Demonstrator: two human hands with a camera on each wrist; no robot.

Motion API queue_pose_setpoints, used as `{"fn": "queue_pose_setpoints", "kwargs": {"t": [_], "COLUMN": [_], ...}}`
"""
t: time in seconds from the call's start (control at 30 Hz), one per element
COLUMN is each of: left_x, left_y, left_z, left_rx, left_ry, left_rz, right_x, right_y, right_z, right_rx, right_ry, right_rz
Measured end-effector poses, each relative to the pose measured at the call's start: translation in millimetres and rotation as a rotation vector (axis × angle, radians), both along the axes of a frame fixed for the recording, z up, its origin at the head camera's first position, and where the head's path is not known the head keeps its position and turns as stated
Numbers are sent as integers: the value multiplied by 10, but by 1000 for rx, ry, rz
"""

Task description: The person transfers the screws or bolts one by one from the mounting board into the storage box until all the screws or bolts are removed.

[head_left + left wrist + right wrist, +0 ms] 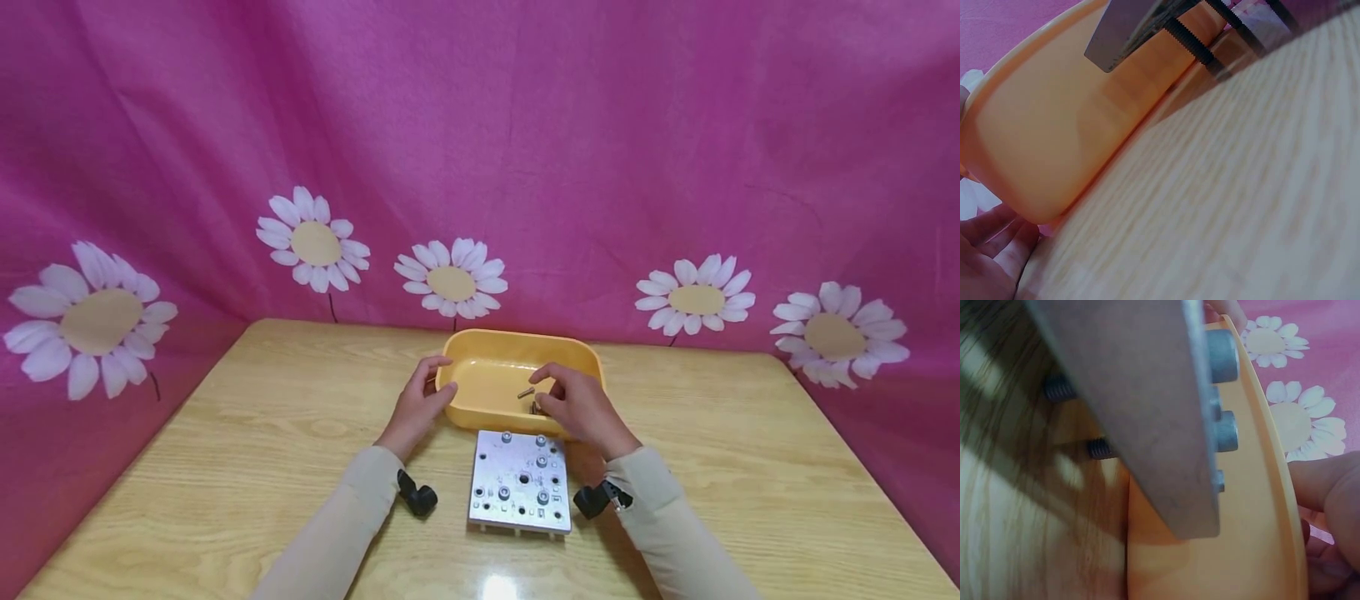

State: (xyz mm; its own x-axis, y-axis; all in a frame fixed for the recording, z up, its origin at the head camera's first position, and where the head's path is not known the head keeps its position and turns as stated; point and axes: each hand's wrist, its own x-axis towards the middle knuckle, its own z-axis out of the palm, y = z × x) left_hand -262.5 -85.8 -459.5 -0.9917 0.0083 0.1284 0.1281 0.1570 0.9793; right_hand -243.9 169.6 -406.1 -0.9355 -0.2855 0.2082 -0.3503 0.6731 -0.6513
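Observation:
My left hand (420, 407) grips the left end of a yellow plastic tray (468, 412), its thumb over the rim. In the left wrist view, fingers (1007, 240) lie against the tray's outer end wall. My right hand (581, 407) reaches over the tray's front right rim, thumb and index finger bent with a gap between their tips. A small bolt (526, 392) lies by those fingertips, with more bolts (533, 408) beside the thumb. In front of the tray stands a square metal plate (510, 467) with several socket-head bolts (504, 493) in it.
Threaded bolt ends (1188, 40) hold the plate above the wooden table (300, 417). Camera mounts (420, 498) on both wrists sit on either side of the plate. A pink curtain (525, 167) with daisies hangs behind the table and along its sides.

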Motion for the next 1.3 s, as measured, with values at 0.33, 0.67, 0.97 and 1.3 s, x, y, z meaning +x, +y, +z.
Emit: {"fn": "queue_pose_setpoints", "kwargs": {"t": [0.33, 0.67, 0.97, 1.3], "left_x": [27, 7, 27, 1], "left_y": [6, 6, 12, -2], "left_z": [-20, -24, -54, -37], "left_rx": [-5, 2, -2, 4], "left_ry": [-9, 22, 24, 24], "left_rz": [8, -14, 3, -15], "right_x": [7, 23, 24, 27], "right_y": [3, 7, 7, 15], "right_z": [-11, -18, -62, -29], "right_rx": [-3, -22, -27, -31], "right_ry": [-11, -6, -11, -7], "right_rz": [9, -5, -2, -9]}}
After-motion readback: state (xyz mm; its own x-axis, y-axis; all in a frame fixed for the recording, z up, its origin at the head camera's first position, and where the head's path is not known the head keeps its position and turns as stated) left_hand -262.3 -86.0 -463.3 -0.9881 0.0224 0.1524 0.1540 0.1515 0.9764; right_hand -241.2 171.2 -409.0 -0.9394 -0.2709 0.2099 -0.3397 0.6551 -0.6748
